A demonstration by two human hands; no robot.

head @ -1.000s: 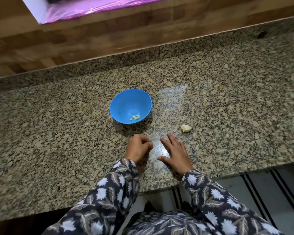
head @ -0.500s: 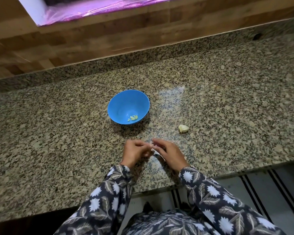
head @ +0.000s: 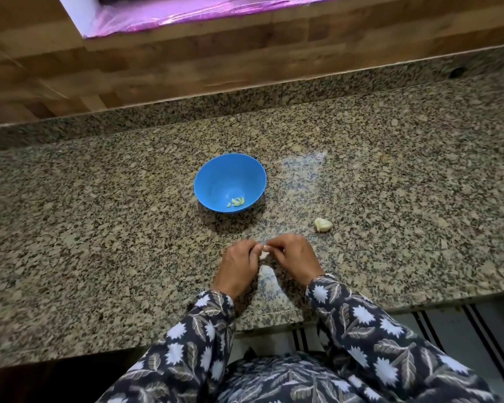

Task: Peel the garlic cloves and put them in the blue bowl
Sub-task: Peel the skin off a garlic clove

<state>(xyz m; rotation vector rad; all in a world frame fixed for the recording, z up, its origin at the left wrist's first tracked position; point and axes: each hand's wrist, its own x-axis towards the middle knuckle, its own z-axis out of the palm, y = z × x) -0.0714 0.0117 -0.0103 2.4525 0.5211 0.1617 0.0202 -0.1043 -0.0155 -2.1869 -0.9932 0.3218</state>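
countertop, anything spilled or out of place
Nothing stands out. The blue bowl sits upright with peeled cloves inside, one garlic piece lies on the countertop to its right, and the left hand and right hand pinch a clove.

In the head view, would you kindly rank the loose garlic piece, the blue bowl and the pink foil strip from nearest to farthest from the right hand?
1. loose garlic piece, on the counter just beyond and right of the right hand.
2. blue bowl, beyond and to the left.
3. pink foil strip, far off at the wall.
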